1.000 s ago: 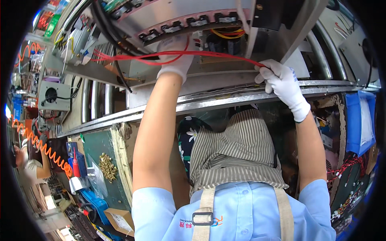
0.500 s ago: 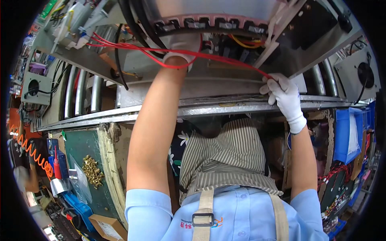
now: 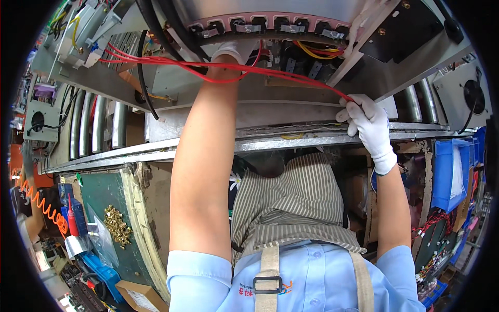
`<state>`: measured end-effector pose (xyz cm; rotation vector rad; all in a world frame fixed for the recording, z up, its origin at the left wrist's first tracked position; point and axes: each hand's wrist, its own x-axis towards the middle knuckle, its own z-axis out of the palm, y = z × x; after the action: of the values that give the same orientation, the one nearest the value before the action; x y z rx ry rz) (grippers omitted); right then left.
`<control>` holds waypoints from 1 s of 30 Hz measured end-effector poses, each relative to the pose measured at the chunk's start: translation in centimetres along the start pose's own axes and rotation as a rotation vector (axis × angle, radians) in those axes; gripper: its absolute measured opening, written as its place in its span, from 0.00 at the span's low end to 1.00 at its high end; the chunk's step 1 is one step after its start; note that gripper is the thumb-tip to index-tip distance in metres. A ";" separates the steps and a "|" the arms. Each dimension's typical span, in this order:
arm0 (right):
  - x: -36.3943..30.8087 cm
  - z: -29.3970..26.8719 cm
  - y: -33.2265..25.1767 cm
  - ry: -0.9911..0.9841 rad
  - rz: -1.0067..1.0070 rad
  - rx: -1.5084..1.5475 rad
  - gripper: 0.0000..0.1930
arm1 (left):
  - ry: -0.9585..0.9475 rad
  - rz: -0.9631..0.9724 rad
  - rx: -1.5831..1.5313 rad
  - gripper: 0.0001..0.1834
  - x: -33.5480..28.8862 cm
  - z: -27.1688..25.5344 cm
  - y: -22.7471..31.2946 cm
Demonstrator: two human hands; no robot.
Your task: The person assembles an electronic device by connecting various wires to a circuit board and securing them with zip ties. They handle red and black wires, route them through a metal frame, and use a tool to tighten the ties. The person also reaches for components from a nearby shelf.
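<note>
At the far left an orange coiled hose [image 3: 44, 208] hung beside the bench, its springy loops letting it stretch, and a clear bag of small brass-coloured fittings [image 3: 117, 226] lay on the worn green bench top [image 3: 99, 192], within easy reach of the work. Above them the smooth steel rollers [image 3: 96, 125] of the conveyor carried the grey sheet-metal chassis [image 3: 291, 112], which was laid open toward the person so that its wiring could be got at. The left hand [image 3: 234, 52], in a white knit glove, was stretched deep into the chassis under a pinkish strip of black connectors [image 3: 275, 26]; the red wires [image 3: 218, 70] crossed in front of it, and I could not tell whether its fingers were spread or pressed onto anything. Those thin, glossy wires ran from a bundle at the upper left, sagged across the forearm and rose to the right, apparently kept taut so they stayed clear of the opening. The right hand [image 3: 366, 122], also gloved, rested at the chassis's front edge with fingers curled and pinching the wires' end. Farther right stood a blue plastic bin [image 3: 449, 177].
</note>
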<state>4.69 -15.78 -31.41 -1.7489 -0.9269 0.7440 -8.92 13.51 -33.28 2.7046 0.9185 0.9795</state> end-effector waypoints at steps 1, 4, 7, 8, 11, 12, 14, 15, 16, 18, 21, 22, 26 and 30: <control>0.0 0.0 0.0 0.002 -0.009 -0.008 0.11 | -0.001 0.000 -0.007 0.19 0.2 0.1 0.0; 0.0 0.0 0.0 0.008 -0.021 -0.020 0.11 | 0.000 0.002 -0.016 0.19 0.4 0.2 0.0; -0.1 0.0 -0.2 0.018 -0.014 -0.022 0.11 | -0.005 0.005 -0.025 0.19 0.3 0.2 0.1; -0.2 0.1 -0.2 0.023 -0.016 -0.032 0.11 | -0.007 0.004 -0.031 0.19 0.1 0.2 0.1; -0.2 0.2 -0.3 0.031 -0.005 -0.034 0.11 | -0.016 0.002 -0.036 0.19 -0.2 0.2 0.0; -0.2 0.2 -0.3 0.033 0.000 -0.030 0.11 | -0.016 0.003 -0.039 0.19 -0.1 0.2 0.0; -0.1 0.3 0.0 0.039 -0.006 -0.021 0.11 | -0.013 0.004 -0.038 0.19 0.0 0.2 -0.1; -0.1 0.3 0.1 0.041 -0.010 -0.016 0.11 | -0.017 0.004 -0.038 0.19 0.0 0.2 0.0; -0.1 0.3 0.0 0.041 -0.011 -0.019 0.11 | -0.015 0.005 -0.043 0.19 0.0 0.3 0.0; -0.2 0.4 -0.2 0.039 -0.014 -0.025 0.11 | -0.019 0.006 -0.043 0.19 0.1 0.3 0.0; -0.1 0.4 0.1 0.039 -0.018 -0.034 0.11 | -0.023 0.006 -0.040 0.19 0.1 0.2 -0.1; -0.1 0.4 0.1 0.041 -0.021 -0.030 0.11 | -0.021 0.007 -0.039 0.19 0.1 0.2 -0.1; -0.2 0.6 -0.1 0.045 -0.020 -0.026 0.11 | -0.027 0.006 -0.039 0.19 0.0 0.2 -0.2; -0.2 0.5 0.1 0.047 -0.043 -0.023 0.11 | -0.029 0.008 -0.041 0.19 0.1 0.2 -0.1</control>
<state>4.17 -15.75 -31.65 -1.7536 -0.9414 0.6648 -8.82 13.71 -33.39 2.6829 0.8734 0.9467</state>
